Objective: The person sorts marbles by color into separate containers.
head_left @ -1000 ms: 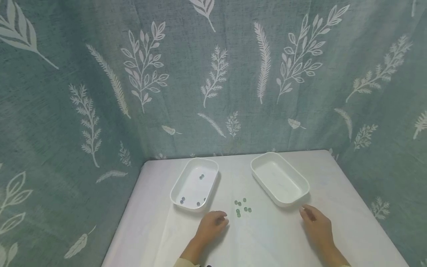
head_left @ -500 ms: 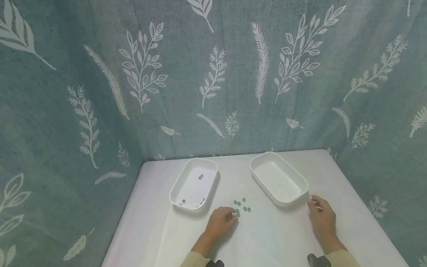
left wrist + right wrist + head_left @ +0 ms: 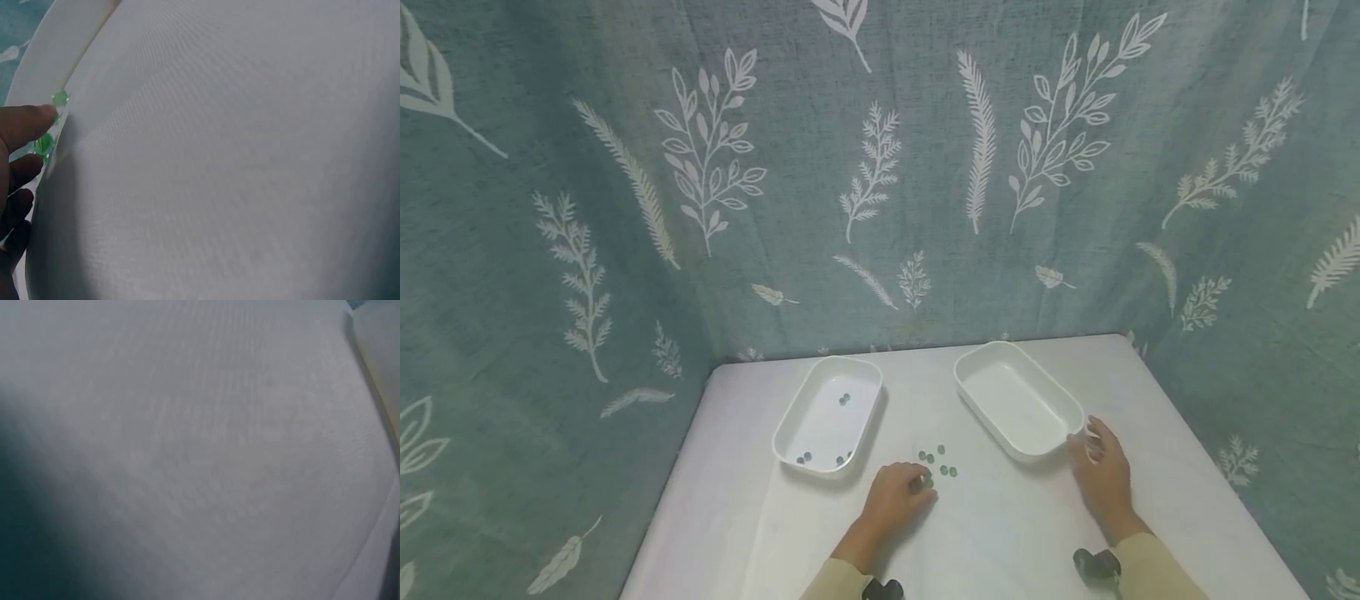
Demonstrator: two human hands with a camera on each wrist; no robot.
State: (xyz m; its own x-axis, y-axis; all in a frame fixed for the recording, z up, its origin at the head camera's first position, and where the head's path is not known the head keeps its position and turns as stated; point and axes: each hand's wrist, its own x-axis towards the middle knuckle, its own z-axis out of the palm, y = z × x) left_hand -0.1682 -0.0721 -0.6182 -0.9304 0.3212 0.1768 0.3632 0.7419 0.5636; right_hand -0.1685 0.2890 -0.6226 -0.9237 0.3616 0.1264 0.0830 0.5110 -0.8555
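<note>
The left hand (image 3: 895, 498) has thumb and forefinger parted, fingers softly bent, at a cluster of small translucent green beads (image 3: 943, 470) lying toward its 2 o'clock on the white-covered table (image 3: 992, 542). Between its 10 and 11 o'clock sits a white rectangular tray (image 3: 835, 429) holding blue-grey beads (image 3: 807, 456). The right hand (image 3: 1101, 475) is at the near corner of a second white tray (image 3: 1015, 400), which extends toward its 10 o'clock; whether it grips the rim I cannot tell.

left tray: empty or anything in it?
Not empty: in the head view, the left tray has several small bluish pieces on its floor, most of it bare.
</note>
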